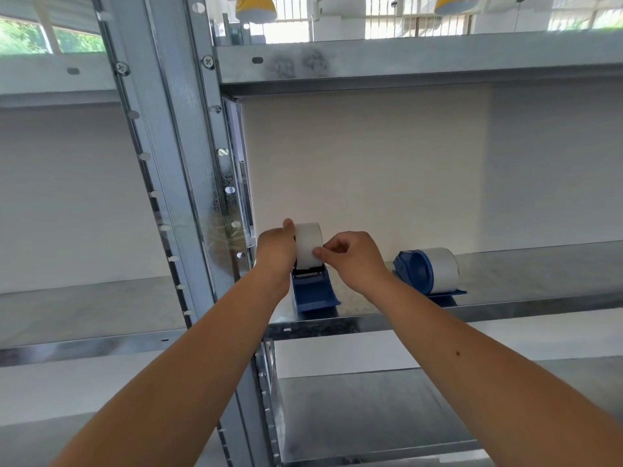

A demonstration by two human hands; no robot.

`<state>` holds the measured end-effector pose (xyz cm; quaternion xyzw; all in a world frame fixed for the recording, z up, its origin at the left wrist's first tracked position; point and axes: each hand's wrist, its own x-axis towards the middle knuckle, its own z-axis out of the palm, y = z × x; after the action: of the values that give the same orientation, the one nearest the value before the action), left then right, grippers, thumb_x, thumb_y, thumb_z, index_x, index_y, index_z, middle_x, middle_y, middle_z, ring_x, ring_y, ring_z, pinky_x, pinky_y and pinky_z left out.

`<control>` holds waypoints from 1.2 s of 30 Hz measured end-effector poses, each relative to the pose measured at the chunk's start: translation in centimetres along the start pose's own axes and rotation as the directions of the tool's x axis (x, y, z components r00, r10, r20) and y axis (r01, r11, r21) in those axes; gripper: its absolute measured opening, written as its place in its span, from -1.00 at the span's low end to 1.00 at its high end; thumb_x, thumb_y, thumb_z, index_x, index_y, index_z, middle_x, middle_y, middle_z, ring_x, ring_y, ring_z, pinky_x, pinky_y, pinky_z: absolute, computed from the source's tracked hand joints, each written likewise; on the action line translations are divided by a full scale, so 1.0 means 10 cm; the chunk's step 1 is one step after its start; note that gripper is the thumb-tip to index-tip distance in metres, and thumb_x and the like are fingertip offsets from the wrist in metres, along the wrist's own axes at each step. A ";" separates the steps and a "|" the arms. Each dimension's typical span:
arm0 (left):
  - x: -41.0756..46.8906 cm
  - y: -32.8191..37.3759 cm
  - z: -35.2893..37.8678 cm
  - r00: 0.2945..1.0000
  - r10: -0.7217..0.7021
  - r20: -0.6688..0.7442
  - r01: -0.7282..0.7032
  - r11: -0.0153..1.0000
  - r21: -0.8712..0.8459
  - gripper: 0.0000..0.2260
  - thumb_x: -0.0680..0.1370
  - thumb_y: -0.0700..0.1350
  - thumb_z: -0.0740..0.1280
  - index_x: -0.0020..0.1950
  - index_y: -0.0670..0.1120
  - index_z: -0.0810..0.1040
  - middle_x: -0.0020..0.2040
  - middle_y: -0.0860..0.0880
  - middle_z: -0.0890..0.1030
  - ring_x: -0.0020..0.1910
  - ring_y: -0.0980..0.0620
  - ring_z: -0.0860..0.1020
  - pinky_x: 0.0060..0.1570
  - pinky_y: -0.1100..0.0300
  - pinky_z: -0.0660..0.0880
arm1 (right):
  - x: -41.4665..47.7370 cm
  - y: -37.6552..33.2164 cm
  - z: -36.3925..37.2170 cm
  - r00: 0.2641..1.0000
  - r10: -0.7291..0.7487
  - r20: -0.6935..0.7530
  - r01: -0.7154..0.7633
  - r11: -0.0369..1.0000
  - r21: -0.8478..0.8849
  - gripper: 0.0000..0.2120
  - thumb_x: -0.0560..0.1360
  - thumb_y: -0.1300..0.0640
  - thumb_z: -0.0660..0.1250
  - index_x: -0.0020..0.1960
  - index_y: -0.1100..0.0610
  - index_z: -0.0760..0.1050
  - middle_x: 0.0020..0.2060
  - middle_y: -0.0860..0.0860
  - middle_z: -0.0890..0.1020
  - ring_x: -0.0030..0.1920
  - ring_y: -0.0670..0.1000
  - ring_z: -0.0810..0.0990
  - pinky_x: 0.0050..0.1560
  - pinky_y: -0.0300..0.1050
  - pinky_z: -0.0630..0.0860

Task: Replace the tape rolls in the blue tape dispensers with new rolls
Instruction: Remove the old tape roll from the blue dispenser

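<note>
**Tape roll, left dispenser: seating the roll and finding the free end**

The tape roll (308, 244), white, sits upright in the left blue dispenser (313, 291), which stands near the front edge of the metal shelf (539, 264), just right of the steel upright (188, 163). The dispenser's nose points toward the near edge.

Left hand (274, 247): wrapped around the roll's left side, thumb over the top, closed on the roll and steadying it.

Right hand (354, 257): thumb and forefinger pinched together at the roll's right front face. Appears to pinch the tape's free end or edge; the end itself is too small to tell.

Second dispenser (428, 271) lies to the right, apart from the hands, already carrying a white roll.

Judgement: step in hand is seating the roll and pulling out its leading end. To do it well:
- keep the left hand firm so the roll cannot turn or lift off its hub;
- peel the end squarely, not at an angle, to avoid tearing a strip;
- draw it down toward the black roller and cutter at the near end.

Risk: the light dispenser may slide on the smooth shelf.
</note>
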<state>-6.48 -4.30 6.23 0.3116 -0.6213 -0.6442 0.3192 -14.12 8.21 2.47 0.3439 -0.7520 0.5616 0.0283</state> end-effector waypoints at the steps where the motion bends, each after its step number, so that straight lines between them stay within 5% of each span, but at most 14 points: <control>1: 0.00 -0.01 0.00 1.000 0.004 0.005 -0.004 1.000 0.001 -0.69 0.70 0.02 0.24 -0.20 -0.07 0.44 -0.21 -0.10 0.53 -0.09 -0.19 0.57 0.15 -0.15 0.61 | -0.01 0.01 0.00 1.000 0.006 0.012 -0.006 1.000 0.010 -0.79 0.48 0.03 0.56 -0.29 -0.03 0.61 -0.35 -0.14 0.63 -0.41 -0.26 0.55 -0.25 -0.24 0.43; 4: 0.00 -0.03 0.01 1.000 0.016 0.017 -0.016 1.000 -0.015 -0.70 0.69 -0.01 0.25 -0.21 -0.08 0.45 -0.21 -0.09 0.53 -0.15 -0.13 0.56 0.06 -0.08 0.61 | -0.01 0.00 -0.04 0.999 0.019 0.048 -0.020 1.000 0.015 -0.81 0.51 0.04 0.54 -0.24 -0.02 0.61 -0.32 -0.12 0.61 -0.36 -0.21 0.54 -0.23 -0.25 0.42; 7: 0.01 -0.02 0.01 0.999 -0.014 0.031 0.016 0.998 -0.065 -0.71 0.69 -0.01 0.27 -0.20 -0.06 0.45 -0.17 -0.07 0.56 -0.09 -0.12 0.58 0.18 -0.11 0.60 | 0.02 -0.01 -0.11 0.999 0.029 0.038 -0.030 0.999 0.028 -0.84 0.54 0.06 0.50 -0.21 -0.01 0.60 -0.27 -0.09 0.62 -0.27 -0.12 0.54 -0.18 -0.21 0.45; 12: 0.03 -0.01 -0.02 0.999 -0.020 0.028 0.021 1.000 -0.015 -0.70 0.69 -0.02 0.25 -0.21 -0.08 0.45 -0.16 -0.09 0.57 0.04 -0.18 0.60 0.27 -0.13 0.56 | 0.01 0.03 -0.21 0.998 0.059 0.023 -0.060 0.997 0.039 -0.85 0.57 0.09 0.46 -0.16 0.00 0.57 -0.18 -0.04 0.63 -0.15 -0.02 0.58 0.02 0.09 0.63; 16: 0.08 0.00 -0.06 0.993 -0.084 0.084 0.088 0.995 -0.045 -0.73 0.68 -0.01 0.24 -0.11 -0.17 0.49 0.07 -0.21 0.64 0.12 -0.16 0.63 0.23 -0.04 0.55 | 0.01 0.07 -0.34 0.992 0.113 -0.063 -0.106 0.989 0.105 -0.89 0.58 0.13 0.46 -0.12 0.06 0.59 -0.12 0.01 0.65 -0.06 0.06 0.60 0.09 0.15 0.66; 19: 0.15 0.02 -0.06 0.984 -0.137 0.114 0.145 0.987 -0.066 -0.73 0.66 -0.02 0.26 -0.09 -0.21 0.49 0.25 -0.33 0.64 0.26 -0.30 0.63 0.33 -0.22 0.53 | -0.02 0.10 -0.43 0.996 0.055 -0.067 -0.057 0.998 -0.029 -0.92 0.58 0.19 0.45 -0.07 0.07 0.57 -0.10 -0.02 0.64 -0.05 0.03 0.58 -0.05 -0.08 0.55; 21: 0.18 0.01 -0.05 0.985 -0.128 0.117 0.135 0.989 -0.054 -0.74 0.65 -0.02 0.26 -0.08 -0.21 0.48 0.29 -0.36 0.62 0.29 -0.32 0.61 0.34 -0.26 0.51 | -0.06 0.13 -0.47 1.000 -0.001 -0.026 -0.005 0.977 -0.215 -0.96 0.59 0.21 0.42 0.00 0.10 0.60 -0.04 0.00 0.65 -0.01 0.03 0.58 0.00 -0.06 0.51; 26: 0.04 -0.07 -0.10 0.992 0.026 0.121 -0.021 0.999 -0.039 -0.75 0.63 0.08 0.29 0.01 -0.11 0.58 0.20 -0.28 0.70 0.18 -0.28 0.69 0.21 -0.23 0.61 | -0.18 0.19 -0.54 0.976 0.020 0.217 0.110 0.814 -0.570 -0.85 0.61 0.26 0.35 0.14 0.15 0.64 0.11 0.10 0.68 0.10 0.09 0.61 0.05 -0.12 0.46; 30: -0.04 -0.10 -0.10 0.990 0.063 0.123 -0.055 0.996 -0.070 -0.74 0.63 0.10 0.32 -0.02 -0.08 0.60 0.12 -0.24 0.73 0.11 -0.24 0.72 0.16 -0.18 0.65 | -0.28 0.24 -0.51 0.963 0.041 0.268 0.130 0.798 -0.588 -0.83 0.60 0.26 0.35 0.16 0.20 0.64 0.13 0.13 0.68 0.10 0.11 0.62 0.07 -0.08 0.50; 34: 0.00 -0.02 -0.09 0.994 -0.024 0.108 0.035 0.994 -0.101 -0.59 0.65 0.08 0.36 0.28 -0.24 0.53 0.25 -0.26 0.65 0.25 -0.28 0.63 0.30 -0.20 0.55 | -0.31 0.24 -0.51 0.971 0.005 0.238 0.135 0.813 -0.567 -0.79 0.58 0.13 0.40 0.18 0.16 0.65 0.13 0.08 0.69 0.11 0.08 0.63 0.13 -0.03 0.56; 36: 0.01 -0.01 -0.10 0.997 -0.019 0.081 0.024 0.998 -0.057 -0.61 0.64 0.08 0.36 0.25 -0.23 0.52 0.26 -0.24 0.64 0.25 -0.24 0.62 0.33 -0.16 0.54 | -0.30 0.23 -0.52 0.978 -0.005 0.207 0.115 0.843 -0.526 -0.76 0.57 0.06 0.42 0.21 0.10 0.65 0.15 0.02 0.69 0.12 0.03 0.62 0.13 -0.06 0.54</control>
<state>-5.77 -4.95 6.10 0.2828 -0.6111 -0.6774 0.2960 -14.86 14.49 1.19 0.3998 -0.8664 0.2918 0.0660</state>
